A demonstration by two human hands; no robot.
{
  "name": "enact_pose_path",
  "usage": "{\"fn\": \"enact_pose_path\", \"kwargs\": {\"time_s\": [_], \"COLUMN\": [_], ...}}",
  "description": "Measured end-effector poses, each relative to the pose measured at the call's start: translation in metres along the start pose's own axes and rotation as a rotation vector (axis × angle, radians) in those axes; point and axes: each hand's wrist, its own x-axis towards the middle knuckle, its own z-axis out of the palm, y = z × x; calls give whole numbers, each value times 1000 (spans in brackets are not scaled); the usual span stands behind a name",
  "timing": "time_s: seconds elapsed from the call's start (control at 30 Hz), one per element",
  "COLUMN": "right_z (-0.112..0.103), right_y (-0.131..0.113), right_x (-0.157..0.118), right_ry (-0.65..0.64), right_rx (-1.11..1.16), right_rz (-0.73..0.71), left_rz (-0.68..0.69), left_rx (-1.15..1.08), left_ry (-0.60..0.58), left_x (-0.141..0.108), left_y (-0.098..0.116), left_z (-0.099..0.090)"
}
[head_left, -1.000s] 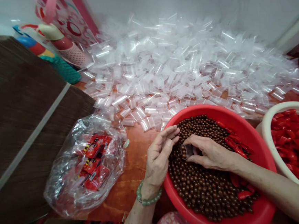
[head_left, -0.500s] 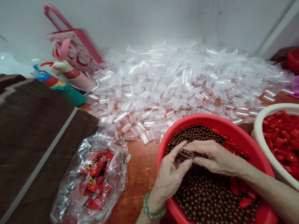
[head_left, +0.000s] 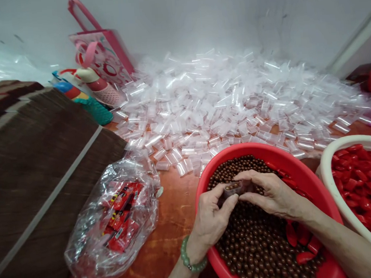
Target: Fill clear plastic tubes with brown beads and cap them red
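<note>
Over a red basin (head_left: 317,180) filled with small brown balls (head_left: 254,245), my left hand (head_left: 210,214) grips a small clear sleeve (head_left: 232,189) between thumb and fingers. Several brown balls show in the sleeve's upper opening. My right hand (head_left: 270,192) has its thumb and fingertips at the sleeve's right end; whether they pinch it is hard to tell. Glossy red caps (head_left: 305,256) lie on the balls at the basin's right side. A green bead bracelet (head_left: 184,254) is on my left wrist.
Clear sleeves (head_left: 208,98) are heaped behind the basin. A white tub (head_left: 327,166) of red pieces stands right. Left are a plastic bag (head_left: 85,249) with red packets, a strapped dark stack (head_left: 46,167), a pink bottle (head_left: 99,83) and a pink bag (head_left: 114,54).
The sleeve has tilted, so its side now shows more than its open end. My right fingers have shifted slightly right. The whole view has shifted a little.
</note>
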Motion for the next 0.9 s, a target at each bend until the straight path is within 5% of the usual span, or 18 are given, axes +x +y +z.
{"fn": "enact_pose_path", "kwargs": {"time_s": [0.47,0.7,0.9], "right_z": [-3,-7,-9], "right_y": [2,2,-1], "right_x": [4,6,7], "right_ry": [-58,-28,-64], "right_rx": [-60,-42,49], "right_rz": [-52,40,144], "left_rz": [-93,-157,-170], "left_rx": [-342,-613,-608], "left_ry": [-157,-201,-210], "left_x": [5,7,8], "left_y": [-3,-1,1], "left_z": [-3,-3,-4]}}
